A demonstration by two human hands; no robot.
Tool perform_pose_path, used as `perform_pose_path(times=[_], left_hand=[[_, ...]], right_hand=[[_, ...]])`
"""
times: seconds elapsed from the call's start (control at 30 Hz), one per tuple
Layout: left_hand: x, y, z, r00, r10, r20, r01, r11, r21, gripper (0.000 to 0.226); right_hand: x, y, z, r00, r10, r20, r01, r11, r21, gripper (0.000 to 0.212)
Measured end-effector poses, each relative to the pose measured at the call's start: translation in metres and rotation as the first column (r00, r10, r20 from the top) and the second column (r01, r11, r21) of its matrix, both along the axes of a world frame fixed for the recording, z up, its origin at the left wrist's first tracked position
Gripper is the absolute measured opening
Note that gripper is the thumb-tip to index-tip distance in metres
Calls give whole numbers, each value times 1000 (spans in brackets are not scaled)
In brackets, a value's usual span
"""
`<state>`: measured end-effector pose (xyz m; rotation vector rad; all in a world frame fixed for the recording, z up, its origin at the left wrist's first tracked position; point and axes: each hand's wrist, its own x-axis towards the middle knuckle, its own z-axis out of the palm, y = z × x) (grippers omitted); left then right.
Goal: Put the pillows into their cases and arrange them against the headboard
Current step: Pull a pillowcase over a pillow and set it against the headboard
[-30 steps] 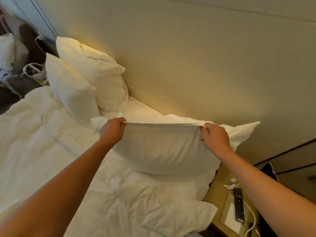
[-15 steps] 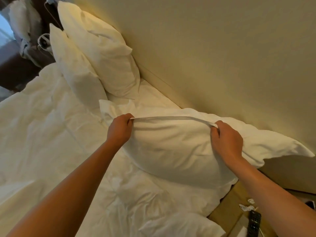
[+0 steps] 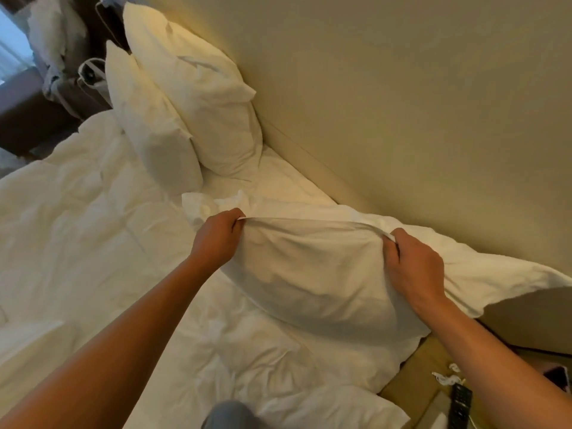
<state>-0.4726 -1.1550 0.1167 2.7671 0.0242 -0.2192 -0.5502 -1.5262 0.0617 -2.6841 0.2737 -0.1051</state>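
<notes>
Both hands fisted on pillowcase hem (fingertips buried in cloth), far corner cut off.

No readable text, labels or numbers; remote control buttons too blurred.

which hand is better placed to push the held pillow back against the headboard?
Right, probably. The right hand grips the pillow at the end nearest the headboard. The left hand holds the end out over the bed, farther from it. Both grip the top seam, so the left would steady it.
</notes>
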Motion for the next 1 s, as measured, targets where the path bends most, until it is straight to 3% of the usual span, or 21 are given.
perform_pose_path(times=[0.23, 0.37, 0.7, 0.83, 1.0], left_hand=[[20, -6, 14, 992, -118, 42, 123, 982, -140, 24], [35, 14, 30, 983, -117, 139, 148, 961, -235, 27], [92, 70, 104, 880, -276, 386, 361, 917, -168, 26], [99, 93, 93, 897, -314, 312, 373, 915, -151, 24], [84, 116, 39, 943, -312, 115, 327, 935, -139, 27]], right_hand=[[-29, 2, 50, 991, -133, 16, 131, 985, 109, 36], [-39, 35, 73, 977, -203, 60, 192, 969, 152, 37], [-26, 102, 139, 915, -320, 246, 286, 944, 163, 43], [-26, 133, 133, 921, -331, 206, 295, 937, 189, 42], [-38, 161, 90, 947, -320, 28, 312, 935, 167, 41]])
